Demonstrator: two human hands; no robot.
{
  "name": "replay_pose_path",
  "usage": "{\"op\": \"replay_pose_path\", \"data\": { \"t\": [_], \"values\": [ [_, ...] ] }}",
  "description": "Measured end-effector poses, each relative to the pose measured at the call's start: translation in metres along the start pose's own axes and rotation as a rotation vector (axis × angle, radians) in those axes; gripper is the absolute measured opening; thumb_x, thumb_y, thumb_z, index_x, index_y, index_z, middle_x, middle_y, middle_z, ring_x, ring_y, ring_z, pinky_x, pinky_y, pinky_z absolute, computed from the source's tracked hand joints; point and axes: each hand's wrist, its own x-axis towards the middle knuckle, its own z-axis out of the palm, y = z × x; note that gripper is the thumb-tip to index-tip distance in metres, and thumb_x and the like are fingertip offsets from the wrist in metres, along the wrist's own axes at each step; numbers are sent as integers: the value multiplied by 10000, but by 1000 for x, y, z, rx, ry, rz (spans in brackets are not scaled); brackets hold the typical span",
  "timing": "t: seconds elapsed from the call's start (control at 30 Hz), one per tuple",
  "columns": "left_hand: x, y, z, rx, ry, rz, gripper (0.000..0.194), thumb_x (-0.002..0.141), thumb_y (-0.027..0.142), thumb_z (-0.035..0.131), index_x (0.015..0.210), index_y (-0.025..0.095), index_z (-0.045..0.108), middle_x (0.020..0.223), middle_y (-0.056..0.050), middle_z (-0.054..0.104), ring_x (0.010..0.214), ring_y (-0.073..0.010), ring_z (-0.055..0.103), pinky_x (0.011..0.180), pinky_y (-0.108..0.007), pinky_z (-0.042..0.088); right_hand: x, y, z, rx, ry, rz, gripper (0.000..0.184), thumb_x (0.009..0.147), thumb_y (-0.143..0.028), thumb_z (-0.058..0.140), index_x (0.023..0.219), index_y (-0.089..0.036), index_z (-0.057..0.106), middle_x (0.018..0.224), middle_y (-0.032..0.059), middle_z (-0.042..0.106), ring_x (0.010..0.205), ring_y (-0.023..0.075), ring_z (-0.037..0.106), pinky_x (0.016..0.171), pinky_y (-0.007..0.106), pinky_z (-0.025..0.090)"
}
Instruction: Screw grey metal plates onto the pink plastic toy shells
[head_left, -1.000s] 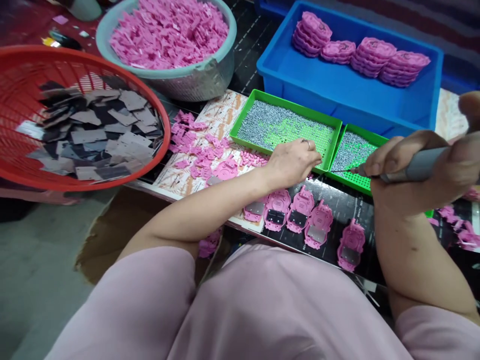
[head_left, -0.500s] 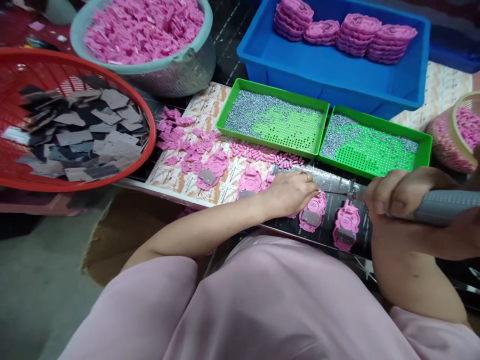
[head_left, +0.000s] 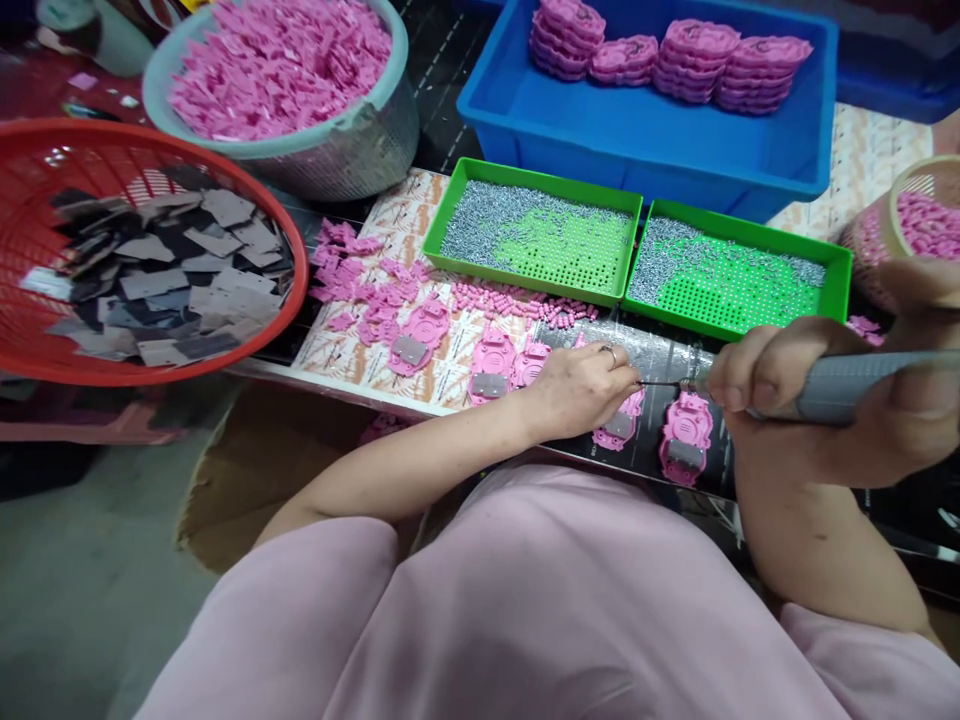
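Note:
My right hand (head_left: 787, 385) is wrapped round a grey electric screwdriver (head_left: 847, 385). Its thin bit points left and reaches the fingertips of my left hand (head_left: 581, 390). Those fingers are pinched together over the table; what sits between them is too small or hidden to make out. Partly beneath the left fingers lies a pink plastic casing (head_left: 619, 425) with a grey metal plate on it. A second such casing (head_left: 686, 440) lies below the bit, between my hands. Left of my left hand are a third casing (head_left: 491, 365) and a partly covered pink piece (head_left: 531, 362).
Two green trays (head_left: 630, 290) of small screws stand behind my hands, before a blue bin (head_left: 645, 150) with stacked pink casings. At left are a red basket (head_left: 296, 290) of metal plates and a pale green basket (head_left: 360, 150) of pink parts. Small pink pieces (head_left: 517, 302) lie along the trays.
The view has shifted slightly. My right hand and the screwdriver have moved a little left and up in the picture. My left hand covers more of the casing under it.

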Motion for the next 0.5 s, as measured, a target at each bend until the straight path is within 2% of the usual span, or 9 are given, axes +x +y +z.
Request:
{"op": "replay_pose_path", "data": {
  "t": [0.13,0.27,0.37,0.5],
  "values": [
    [0,0,3,3,36,22,292,967,281,439,879,180,699,808,-26,661,759,-147,612,639,-257,477,-1,-1,1,1,-6,-13,281,840,-328,548,1091,-235,634,498,-50,520,352,108,435,341,286,422],
    [-3,-2,6,-5,62,49,260,975,256,438,970,194,691,868,-14,687,778,-126,629,653,-239,487,-2,-2,1,14,22,-4,287,839,-328,559,1097,-226,634,501,-45,516,355,110,439,343,287,414],
    [-5,-4,8,-103,71,41,272,989,275,418,1045,197,673,924,-16,697,801,-110,646,658,-218,495,-3,-5,2,28,43,25,276,834,-320,570,1082,-230,650,504,-40,514,364,113,451,342,284,404],
    [-6,-5,10,-267,93,20,283,987,300,432,991,168,682,921,-20,701,792,-97,660,699,-201,507,-2,-8,3,24,47,52,281,837,-354,570,1088,-257,650,482,-44,491,356,122,448,340,294,396]
  ]
}}
